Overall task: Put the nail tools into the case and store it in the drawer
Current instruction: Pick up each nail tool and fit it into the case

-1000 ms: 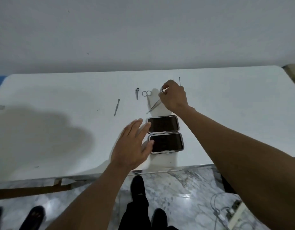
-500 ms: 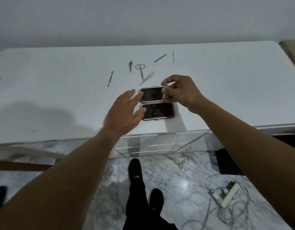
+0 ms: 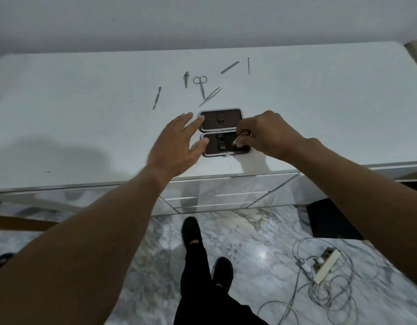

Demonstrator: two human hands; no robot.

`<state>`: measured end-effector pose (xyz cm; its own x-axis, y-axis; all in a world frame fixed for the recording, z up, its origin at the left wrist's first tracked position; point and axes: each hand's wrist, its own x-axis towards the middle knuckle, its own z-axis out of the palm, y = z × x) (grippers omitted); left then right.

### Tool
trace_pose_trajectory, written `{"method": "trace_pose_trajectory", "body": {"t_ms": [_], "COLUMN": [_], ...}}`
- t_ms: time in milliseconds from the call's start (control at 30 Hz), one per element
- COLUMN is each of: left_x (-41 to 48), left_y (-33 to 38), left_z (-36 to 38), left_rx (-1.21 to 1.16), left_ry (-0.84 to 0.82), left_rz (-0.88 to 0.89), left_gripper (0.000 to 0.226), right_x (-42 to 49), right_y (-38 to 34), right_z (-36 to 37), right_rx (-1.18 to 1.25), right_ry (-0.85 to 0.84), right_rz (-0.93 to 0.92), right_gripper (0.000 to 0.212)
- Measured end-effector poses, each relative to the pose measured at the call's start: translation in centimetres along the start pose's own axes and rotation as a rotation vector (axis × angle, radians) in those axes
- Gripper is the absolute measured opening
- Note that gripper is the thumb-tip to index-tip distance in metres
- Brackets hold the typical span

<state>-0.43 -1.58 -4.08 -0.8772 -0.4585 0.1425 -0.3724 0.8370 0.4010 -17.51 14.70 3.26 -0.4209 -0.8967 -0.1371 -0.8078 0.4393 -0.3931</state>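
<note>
The case (image 3: 222, 132) lies open and flat near the front edge of the white counter (image 3: 85, 127), its two rounded-rectangle halves stacked one behind the other, long sides running left to right. Each half has a bright metal rim around a dark lining with small dark loops down the middle.

The right hand (image 3: 270, 134) pinches a small shiny metal nail tool (image 3: 240, 138) over the right end of the near half; the tool is short, its long axis slanting from lower left to upper right, and its exact kind is too small to tell. The left hand (image 3: 177, 146) rests flat with fingers spread, its fingertips touching the case's left edge, its grip holding nothing.

Behind the case, loose tools lie well apart on the counter: slim tweezers (image 3: 211, 96) slanting toward the upper right, scissors (image 3: 201, 85) with round handles away from the person and blades pointing toward the case, a small clipper (image 3: 185, 79), a flat pusher (image 3: 157, 97) nearly upright in the view, a file (image 3: 229, 67) lying diagonally, and a thin pin-like stick (image 3: 248, 65) pointing straight away.

The floor (image 3: 249, 242) is glossy grey marble.
</note>
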Motion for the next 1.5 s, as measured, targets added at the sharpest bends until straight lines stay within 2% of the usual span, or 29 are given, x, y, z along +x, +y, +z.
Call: {"method": "trace_pose_trajectory", "body": {"t_ms": [133,400,567,700,933,1500], "left_x": [0.1,0.1,0.1,0.1,0.1,0.2], "left_y": [-0.2,0.0,0.1,0.3,0.4,0.1], "left_z": [0.0,0.0,-0.1,-0.2,-0.5,-0.6], "left_rx": [-0.006,0.006,0.010,0.012,0.008,0.007], "left_ry": [-0.002,0.004,0.001,-0.009,-0.004,0.002], "left_rz": [-0.010,-0.009,-0.013,-0.010,-0.004,0.003], "left_gripper": [0.058,0.059,0.059,0.061,0.058,0.057], "right_x": [0.3,-0.1,-0.1,-0.2,-0.2,0.0], "right_y": [0.0,-0.3,-0.8,-1.2,-1.4,-1.9], "right_z": [0.2,1.1,1.0,1.0,1.2,1.9], "right_rx": [-0.096,-0.058,-0.071,-0.071,0.066,0.098], "right_ry": [-0.003,0.022,-0.033,-0.033,-0.010,0.037], "right_rz": [-0.083,-0.134,-0.136,-0.175,-0.044,-0.051], "right_gripper": [0.022,0.019,0.016,0.022,0.015,0.013]}}
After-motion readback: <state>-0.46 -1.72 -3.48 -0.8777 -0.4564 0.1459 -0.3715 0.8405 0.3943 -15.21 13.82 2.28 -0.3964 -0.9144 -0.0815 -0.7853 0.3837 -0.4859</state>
